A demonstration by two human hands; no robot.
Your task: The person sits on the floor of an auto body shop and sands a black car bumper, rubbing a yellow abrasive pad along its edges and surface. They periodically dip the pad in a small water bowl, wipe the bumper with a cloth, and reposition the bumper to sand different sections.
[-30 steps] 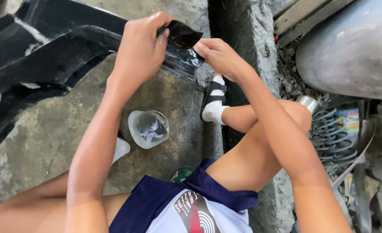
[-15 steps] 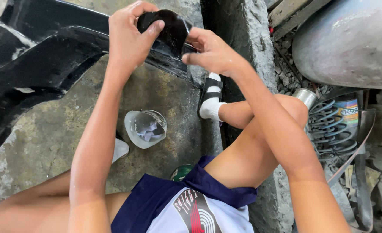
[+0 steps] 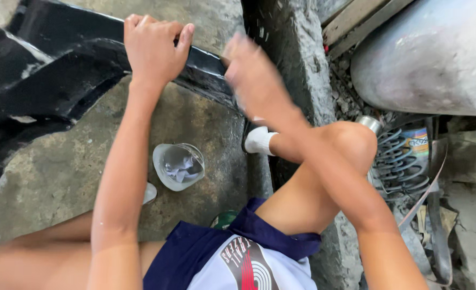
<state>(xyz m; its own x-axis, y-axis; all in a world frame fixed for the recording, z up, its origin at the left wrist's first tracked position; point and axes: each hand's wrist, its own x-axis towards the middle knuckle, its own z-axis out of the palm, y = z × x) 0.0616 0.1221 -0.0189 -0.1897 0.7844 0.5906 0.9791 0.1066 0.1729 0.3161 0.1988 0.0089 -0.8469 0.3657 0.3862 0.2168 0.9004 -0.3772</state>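
A long black plastic panel [image 3: 60,75] lies across the concrete floor in front of me. My left hand [image 3: 152,51] rests on its upper edge with the fingers curled over. The dark pad that hand held a moment ago is hidden beneath it. My right hand [image 3: 254,72] is blurred with motion just right of the left, over the panel's right end. I cannot make out its fingers or anything in them. I am crouched, with my right knee [image 3: 345,142] raised under the right forearm.
A clear plastic cup [image 3: 177,166] with water and a pale scrap stands on the floor below the panel. A rough concrete kerb [image 3: 297,64] runs up the middle. A grey metal body [image 3: 426,59], a coil spring [image 3: 399,161] and straps crowd the right.
My left hand brought the dark pad down from the air onto the panel's edge. My right hand let go of the panel's end and is now moving fast, blurred.
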